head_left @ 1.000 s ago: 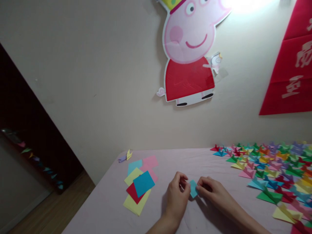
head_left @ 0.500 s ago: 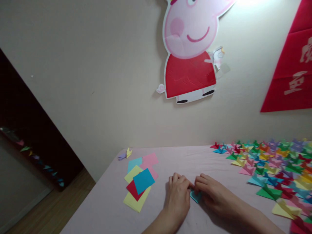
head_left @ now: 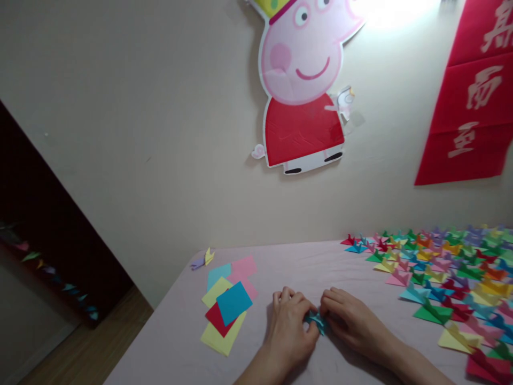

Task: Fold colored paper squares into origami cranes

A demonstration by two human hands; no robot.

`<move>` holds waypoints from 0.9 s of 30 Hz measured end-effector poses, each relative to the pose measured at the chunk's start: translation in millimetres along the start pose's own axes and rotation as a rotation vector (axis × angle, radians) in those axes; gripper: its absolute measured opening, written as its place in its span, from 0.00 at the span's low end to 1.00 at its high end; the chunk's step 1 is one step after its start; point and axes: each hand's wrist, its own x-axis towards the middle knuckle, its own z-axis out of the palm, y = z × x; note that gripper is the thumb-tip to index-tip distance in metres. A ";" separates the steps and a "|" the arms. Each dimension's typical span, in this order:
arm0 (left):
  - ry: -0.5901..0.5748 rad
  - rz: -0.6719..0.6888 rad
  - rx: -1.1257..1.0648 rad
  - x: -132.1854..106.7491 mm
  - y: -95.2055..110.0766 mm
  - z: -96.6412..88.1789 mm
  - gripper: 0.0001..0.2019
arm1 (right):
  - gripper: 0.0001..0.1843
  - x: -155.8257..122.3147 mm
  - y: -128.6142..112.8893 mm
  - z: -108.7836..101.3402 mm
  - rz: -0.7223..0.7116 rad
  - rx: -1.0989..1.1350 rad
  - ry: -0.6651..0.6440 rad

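Note:
My left hand [head_left: 289, 326] and my right hand [head_left: 348, 318] meet low on the pink table [head_left: 168, 342]. Both pinch a small folded piece of blue paper [head_left: 315, 321] between their fingertips, pressed down against the cloth. Only a sliver of the blue paper shows between the fingers. Just left of my left hand lies a loose pile of coloured paper squares [head_left: 226, 305], with a blue sheet on top of red, yellow and pink ones.
Several folded paper shapes [head_left: 444, 272] in many colours cover the table's right side in rows. Two small folded pieces [head_left: 204, 259] lie at the far left corner. A cartoon pig cut-out [head_left: 302, 85] and a red banner [head_left: 468, 96] hang on the wall. A dark opening [head_left: 44, 230] is at left.
The blue paper, held upright a second ago, has been brought down flat to the table and folded smaller under both hands' fingers. The view shifted slightly.

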 end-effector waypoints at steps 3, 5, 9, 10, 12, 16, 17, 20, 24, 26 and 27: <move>0.000 -0.011 0.002 0.2 3.0 -2.8 0.07 | 0.13 0.0 1.9 2.2 0.006 -0.006 -0.009; 0.000 -0.008 0.012 0.2 5.1 -4.0 0.06 | 0.13 0.1 1.6 2.6 0.015 -0.003 -0.019; 0.017 0.014 0.062 1.6 6.2 -1.6 0.07 | 0.12 0.4 -1.5 -0.5 0.037 0.038 -0.025; 0.024 0.019 0.074 2.5 5.6 0.1 0.07 | 0.12 0.6 -1.9 -1.7 0.044 0.045 -0.023; 0.042 0.022 0.091 4.8 3.7 4.3 0.07 | 0.12 1.6 -1.1 -3.8 0.070 0.058 -0.014; 0.118 -0.017 0.113 9.1 -0.9 13.7 0.07 | 0.09 4.6 7.0 -4.0 0.150 0.112 0.002; 0.135 -0.028 0.113 9.9 -1.8 15.7 0.07 | 0.08 5.4 9.8 -3.3 0.169 0.133 0.000; 0.153 -0.045 0.120 11.0 -2.9 19.4 0.07 | 0.08 7.7 16.8 -1.3 0.222 0.209 -0.018; 0.144 -0.071 0.136 11.4 -1.3 19.1 0.07 | 0.08 10.7 20.9 -2.2 0.277 0.286 -0.041; 0.132 -0.081 0.117 12.1 -0.3 17.9 0.06 | 0.08 11.7 21.2 -3.5 0.293 0.300 -0.056; 0.124 -0.084 0.106 12.7 0.1 17.4 0.06 | 0.08 12.0 21.2 -4.1 0.296 0.303 -0.062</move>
